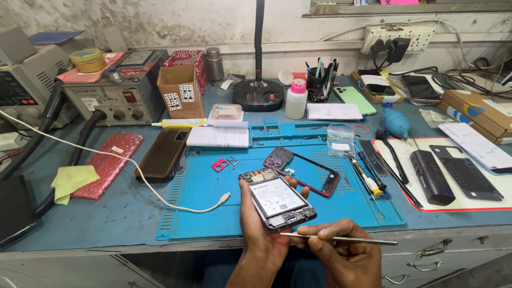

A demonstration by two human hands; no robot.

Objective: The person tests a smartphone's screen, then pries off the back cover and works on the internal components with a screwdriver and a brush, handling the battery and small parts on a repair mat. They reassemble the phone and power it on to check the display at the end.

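I see my left hand [260, 234] wrapped around an opened phone [277, 200], fingers curled up its right edge and the thumb side behind it, so the hand is clamped on it. The phone is held above the near edge of the blue mat [213, 213], tilted toward me, back cover off, its white battery and boards showing.

My right hand [341, 250] is pinched shut on thin metal tweezers [341, 238]. They lie almost level, the tip pointing left and sitting just below the phone's bottom end, near the left palm; I cannot tell if the tip touches the phone. The 2 hands are close together, nearly touching.

Just beyond the phone, a red-rimmed frame [306, 170] lies flat on the mat. A small red part [219, 165] lies to its left. A white cable [133, 165] runs in from the left, and its plug rests on the mat near the left hand. A dark phone [162, 153] lies off the mat's left edge, beside a red bubble-wrap pouch [109, 162] and a yellow cloth [72, 181].

To the right, screwdrivers [368, 178] lie on the mat's edge, near a clear bag [340, 141]. A blue blower [397, 124] sits further right, near a black cover [466, 173] on a white pad [501, 186]. At the back, a white bottle [296, 100] stands beside a green phone [356, 100].
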